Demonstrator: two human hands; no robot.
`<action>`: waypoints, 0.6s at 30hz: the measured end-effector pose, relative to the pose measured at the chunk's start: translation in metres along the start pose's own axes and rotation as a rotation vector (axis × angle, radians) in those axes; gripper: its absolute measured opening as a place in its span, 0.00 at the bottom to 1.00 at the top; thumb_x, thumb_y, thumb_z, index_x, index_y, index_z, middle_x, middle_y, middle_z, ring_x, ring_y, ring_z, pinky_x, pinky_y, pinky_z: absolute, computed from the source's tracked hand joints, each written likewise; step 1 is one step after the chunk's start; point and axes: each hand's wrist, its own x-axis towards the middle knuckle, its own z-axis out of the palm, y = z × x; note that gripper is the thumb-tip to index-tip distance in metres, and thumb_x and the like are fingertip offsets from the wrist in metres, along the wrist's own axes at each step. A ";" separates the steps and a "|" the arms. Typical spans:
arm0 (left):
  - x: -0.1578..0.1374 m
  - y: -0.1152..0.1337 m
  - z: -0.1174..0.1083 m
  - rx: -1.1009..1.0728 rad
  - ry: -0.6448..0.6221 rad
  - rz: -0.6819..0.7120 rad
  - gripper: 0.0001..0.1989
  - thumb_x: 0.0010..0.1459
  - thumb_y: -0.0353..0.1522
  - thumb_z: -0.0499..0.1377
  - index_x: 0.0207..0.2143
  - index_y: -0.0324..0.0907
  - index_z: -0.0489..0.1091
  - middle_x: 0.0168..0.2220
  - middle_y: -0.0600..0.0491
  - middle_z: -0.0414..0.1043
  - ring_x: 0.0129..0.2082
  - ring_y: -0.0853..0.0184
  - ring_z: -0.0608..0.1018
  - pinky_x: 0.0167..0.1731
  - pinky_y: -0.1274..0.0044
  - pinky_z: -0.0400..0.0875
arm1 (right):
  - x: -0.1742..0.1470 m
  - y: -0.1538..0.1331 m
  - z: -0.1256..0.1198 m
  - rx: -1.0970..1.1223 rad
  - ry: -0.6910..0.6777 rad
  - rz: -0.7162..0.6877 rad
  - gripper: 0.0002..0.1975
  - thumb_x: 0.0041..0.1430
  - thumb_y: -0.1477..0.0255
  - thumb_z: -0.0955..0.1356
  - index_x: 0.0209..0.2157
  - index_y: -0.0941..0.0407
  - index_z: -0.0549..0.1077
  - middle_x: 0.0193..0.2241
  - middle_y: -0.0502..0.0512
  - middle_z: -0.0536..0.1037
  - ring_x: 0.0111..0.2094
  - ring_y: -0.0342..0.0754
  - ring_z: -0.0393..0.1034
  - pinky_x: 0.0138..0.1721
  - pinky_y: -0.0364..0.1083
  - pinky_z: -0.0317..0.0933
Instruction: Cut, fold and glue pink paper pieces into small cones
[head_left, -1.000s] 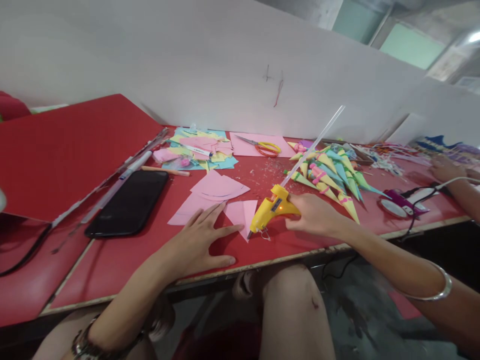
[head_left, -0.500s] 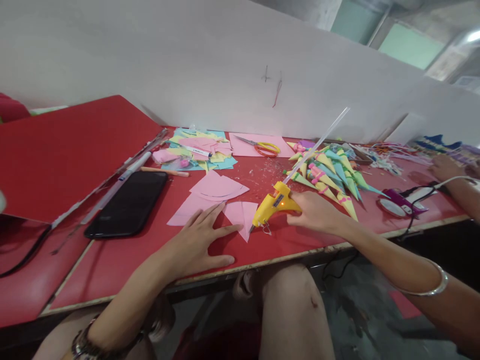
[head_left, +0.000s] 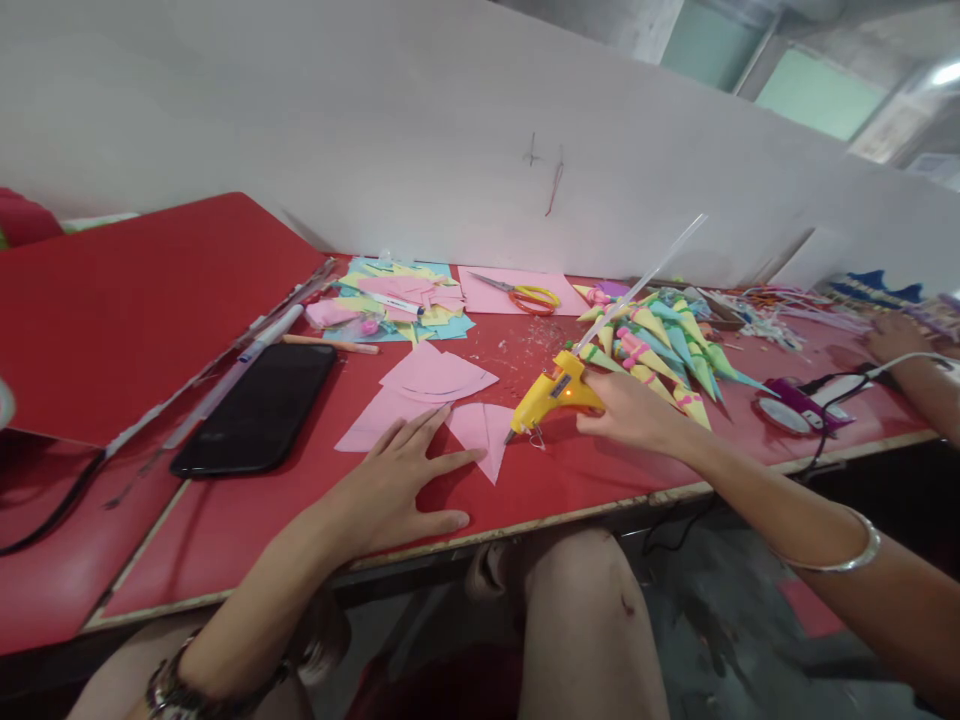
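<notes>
My right hand (head_left: pixel 630 412) is wrapped round a yellow hot glue gun (head_left: pixel 551 395), its nozzle pointing down-left at the right edge of a pink paper wedge (head_left: pixel 486 436). A clear glue stick (head_left: pixel 645 280) juts from the gun's back, and a small orange light glows on its side. My left hand (head_left: pixel 397 485) lies flat on the red table with fingers spread, its index fingertip on the wedge's left side. Beyond those fingers are more cut pink paper pieces (head_left: pixel 435 375), some overlapping.
Paper scraps (head_left: pixel 405 295) and scissors (head_left: pixel 532 296) lie along the wall. Several coloured paper cones (head_left: pixel 660 345) are heaped behind the glue gun. A black phone (head_left: pixel 259 410) rests at left. Another person's hand (head_left: pixel 896 338) and a purple device (head_left: pixel 802 405) with cables are at right.
My right hand has shifted the glue gun slightly right and up, so the nozzle has moved from low on the wedge's edge to higher up. My left hand stays in place.
</notes>
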 end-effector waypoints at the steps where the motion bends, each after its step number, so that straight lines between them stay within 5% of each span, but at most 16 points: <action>1: 0.000 0.000 0.000 0.000 -0.001 0.000 0.30 0.50 0.52 0.52 0.56 0.60 0.54 0.65 0.52 0.38 0.62 0.50 0.46 0.56 0.57 0.47 | 0.001 0.001 0.000 0.003 -0.002 0.007 0.11 0.47 0.71 0.63 0.34 0.59 0.67 0.25 0.53 0.70 0.24 0.44 0.62 0.24 0.41 0.48; 18: 0.001 -0.001 0.001 0.000 0.003 0.006 0.30 0.51 0.52 0.51 0.57 0.60 0.53 0.65 0.52 0.38 0.62 0.49 0.44 0.56 0.56 0.46 | 0.013 0.011 0.001 -0.175 0.042 0.084 0.10 0.49 0.68 0.62 0.32 0.60 0.67 0.25 0.56 0.72 0.24 0.46 0.64 0.21 0.41 0.45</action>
